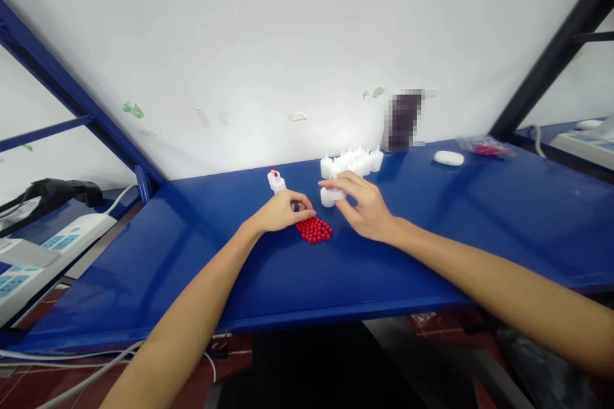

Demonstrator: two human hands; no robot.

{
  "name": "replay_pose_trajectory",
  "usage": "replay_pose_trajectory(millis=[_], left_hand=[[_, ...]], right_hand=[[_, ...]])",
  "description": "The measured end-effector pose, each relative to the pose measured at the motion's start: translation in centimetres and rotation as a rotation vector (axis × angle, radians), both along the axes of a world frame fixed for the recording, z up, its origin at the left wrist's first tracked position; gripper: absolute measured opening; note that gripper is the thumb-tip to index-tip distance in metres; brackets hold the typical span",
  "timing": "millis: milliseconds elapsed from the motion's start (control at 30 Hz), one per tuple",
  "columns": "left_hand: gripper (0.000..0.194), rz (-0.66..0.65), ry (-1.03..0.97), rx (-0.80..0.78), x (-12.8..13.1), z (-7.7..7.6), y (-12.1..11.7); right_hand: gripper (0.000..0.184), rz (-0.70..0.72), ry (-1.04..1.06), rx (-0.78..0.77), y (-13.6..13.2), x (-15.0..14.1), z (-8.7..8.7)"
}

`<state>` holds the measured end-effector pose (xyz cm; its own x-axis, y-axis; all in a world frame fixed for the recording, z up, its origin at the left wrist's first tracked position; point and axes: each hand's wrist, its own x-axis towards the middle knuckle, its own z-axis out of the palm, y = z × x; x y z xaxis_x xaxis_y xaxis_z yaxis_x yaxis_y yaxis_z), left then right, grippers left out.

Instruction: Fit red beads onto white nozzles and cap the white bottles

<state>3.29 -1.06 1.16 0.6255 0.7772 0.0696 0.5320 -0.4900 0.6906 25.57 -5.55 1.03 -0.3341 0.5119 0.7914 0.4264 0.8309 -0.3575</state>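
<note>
Small red caps (314,230) lie in a tight cluster on the blue table. My left hand (286,211) is at the far left edge of this cluster, thumb and fingertips pinched together; whatever is between them is hidden. Just to the right, my right hand (362,204) grips a small white bottle (338,194) between thumb and fingers, tipped on its side. Another white bottle (327,198) appears right beside it. Behind my right hand stands a group of white dropper bottles (350,162) without red caps. Beyond my left hand are white bottles with red tips (277,181).
A white oval case (448,158) and a clear plastic bag with red contents (487,146) lie at the back right. A pixelated dark object (404,120) leans against the wall. Power strips (62,239) and cables are off the table's left side. Blue frame posts (96,102) rise at the left.
</note>
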Motion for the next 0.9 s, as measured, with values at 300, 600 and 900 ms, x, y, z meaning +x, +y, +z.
replay_pose_trajectory(millis=[300, 600, 900], left_hand=[[0.035, 0.046, -0.011, -0.041, 0.29, -0.56, 0.45], [0.035, 0.055, -0.019, -0.03, 0.23, -0.37, 0.53], [0.033, 0.156, -0.141, -0.024, 0.57, -0.44, 0.56]], right_hand=[[0.019, 0.012, 0.003, -0.206, -0.05, -0.18, -0.39], [0.014, -0.035, -0.154, -0.224, 0.18, -0.23, -0.34], [0.009, 0.017, -0.092, -0.373, 0.11, -0.22, -0.33]])
